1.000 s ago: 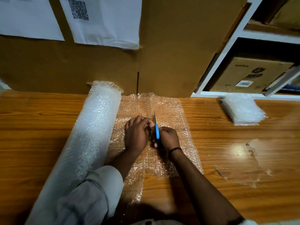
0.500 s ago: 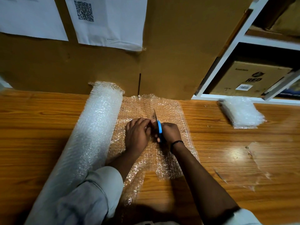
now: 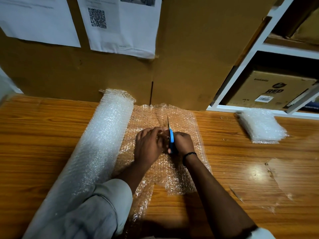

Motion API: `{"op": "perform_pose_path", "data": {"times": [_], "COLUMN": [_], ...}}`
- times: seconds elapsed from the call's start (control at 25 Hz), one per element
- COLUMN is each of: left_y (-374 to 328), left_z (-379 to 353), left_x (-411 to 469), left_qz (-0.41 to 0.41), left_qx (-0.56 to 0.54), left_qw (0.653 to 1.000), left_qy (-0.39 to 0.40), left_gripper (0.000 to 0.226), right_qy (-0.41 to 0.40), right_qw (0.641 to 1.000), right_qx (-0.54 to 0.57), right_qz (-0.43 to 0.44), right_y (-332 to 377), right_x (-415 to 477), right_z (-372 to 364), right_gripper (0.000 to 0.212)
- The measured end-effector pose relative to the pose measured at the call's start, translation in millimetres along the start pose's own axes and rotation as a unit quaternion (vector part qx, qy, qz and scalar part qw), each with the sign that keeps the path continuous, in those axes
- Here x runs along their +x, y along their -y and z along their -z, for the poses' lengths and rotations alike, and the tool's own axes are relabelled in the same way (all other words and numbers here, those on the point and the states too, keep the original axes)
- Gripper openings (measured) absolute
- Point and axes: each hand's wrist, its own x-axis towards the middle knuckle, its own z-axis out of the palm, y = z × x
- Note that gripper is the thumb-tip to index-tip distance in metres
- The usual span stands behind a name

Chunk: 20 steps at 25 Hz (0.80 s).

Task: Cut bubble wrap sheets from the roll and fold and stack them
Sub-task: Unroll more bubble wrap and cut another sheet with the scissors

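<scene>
A thick roll of bubble wrap lies lengthwise on the wooden table, left of centre. From it an unrolled sheet spreads flat to the right. My right hand grips blue-handled scissors whose blades point away from me, partway along a cut in the sheet. My left hand holds the sheet with curled fingers just left of the blades. The cut runs back toward me, and the strip on its right side has a ragged near edge. A stack of folded bubble wrap sheets sits at the far right.
Tall cardboard panels with taped paper notices stand along the table's far edge. White shelving with a cardboard box is at the back right. A worn, shiny patch marks the table at the right.
The scissors and both hands have advanced a little farther away from me along the cut. The view has tilted up slightly. The roll and stack have not moved.
</scene>
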Motion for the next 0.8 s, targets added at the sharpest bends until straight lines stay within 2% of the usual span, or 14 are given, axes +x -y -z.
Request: {"op": "perform_pose_path", "data": {"times": [0.12,0.24,0.8], "left_y": [5.9,8.4,11.6], "left_z": [-6.5,-9.3,-13.3], "left_x": [0.9,2.2,-0.3], "left_qz": [-0.018,-0.015,-0.023], "left_qx": [0.022,0.028,-0.017], "left_qw": [0.999,0.999,0.999], "left_qy": [0.019,0.017,-0.033], "left_gripper": [0.042,0.039,0.026], "right_qy": [0.016,0.025,0.004], "right_qw": [1.0,0.999,0.999], "right_qx": [0.017,0.025,-0.041], "right_qz": [-0.015,-0.022,0.007], "right_y": [-8.1,-13.4,-5.2], "right_x": [4.3,7.0,17.3], "right_z": [0.8,2.5,-0.8], "right_gripper": [0.031,0.036,0.033]}}
